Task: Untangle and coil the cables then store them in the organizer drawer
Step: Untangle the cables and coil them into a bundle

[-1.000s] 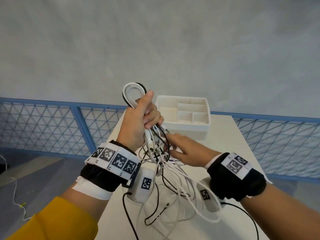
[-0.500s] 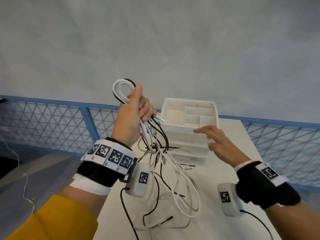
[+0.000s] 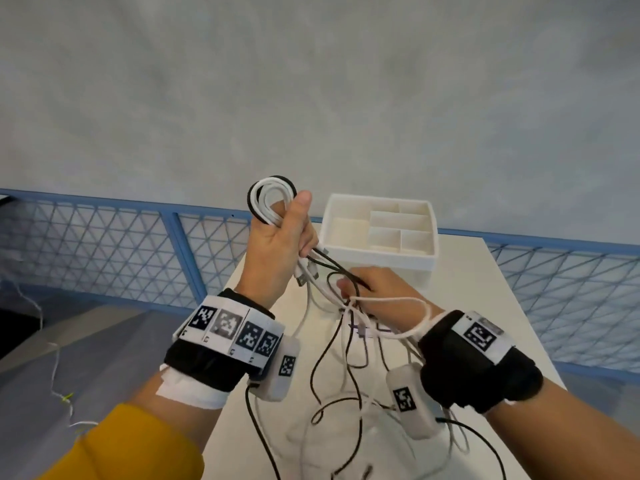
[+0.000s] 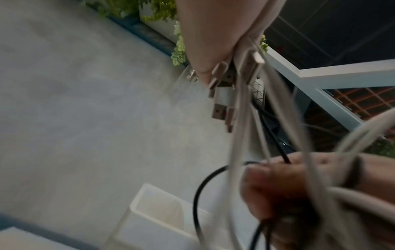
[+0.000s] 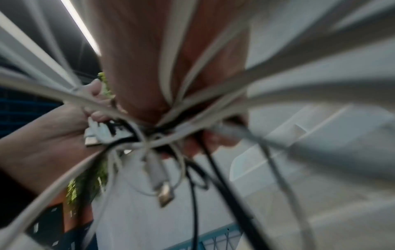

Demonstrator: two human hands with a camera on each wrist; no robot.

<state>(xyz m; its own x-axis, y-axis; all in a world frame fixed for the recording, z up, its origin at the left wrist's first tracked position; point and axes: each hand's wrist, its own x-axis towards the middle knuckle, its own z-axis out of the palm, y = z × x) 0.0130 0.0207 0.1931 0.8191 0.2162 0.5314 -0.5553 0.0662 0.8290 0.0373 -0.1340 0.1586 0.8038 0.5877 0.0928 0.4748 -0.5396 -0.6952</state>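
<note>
From the head camera, a white organizer [image 3: 379, 230] with open compartments sits at the far end of a white tabletop [image 3: 460, 306]. Just in front of it, held above the tabletop, the left hand [image 3: 277, 244] is closed tight around a bundle of cables [image 3: 272, 202], white and black loops poking out above the fist. More cable trails down from the fist toward the near edge of the tabletop. The right hand [image 3: 381, 296], also just in front of the organizer, is curled into the knot of strands, one white loop draped over its wrist.

The left wrist camera shows several plugs [image 4: 226, 91] dangling below the left fist, with the organizer blurred beneath.

The right wrist camera is blurred; strands cross tightly at the right fingers [image 5: 192, 145].

This looks like the untangling step, with no cable in the organizer yet. The next move likely calls for drawing one strand free of the knot. The loop on the right wrist and the dangling plugs could snag. A blue mesh railing [image 3: 104, 244] runs behind the organizer.
</note>
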